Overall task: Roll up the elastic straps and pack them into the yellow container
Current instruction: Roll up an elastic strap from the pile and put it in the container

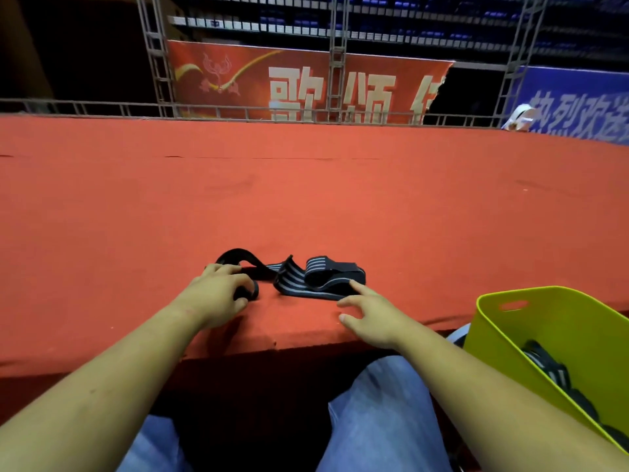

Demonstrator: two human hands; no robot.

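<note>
A black elastic strap with grey stripes (306, 279) lies loosely folded near the front edge of the red carpeted platform (306, 199). My left hand (218, 289) holds the strap's left end, fingers curled round a small rolled part. My right hand (367, 313) is spread, its index fingertip touching the strap's right end. The yellow container (544, 332) stands at the lower right, beside my right forearm, with rolled black straps (558, 376) inside it.
My knees in blue jeans (374, 420) sit below the platform's front edge. A metal railing (238, 110) runs along the far edge, with a red banner (299, 80) and a blue banner (578, 103) behind it. A white object (519, 119) lies at the far right.
</note>
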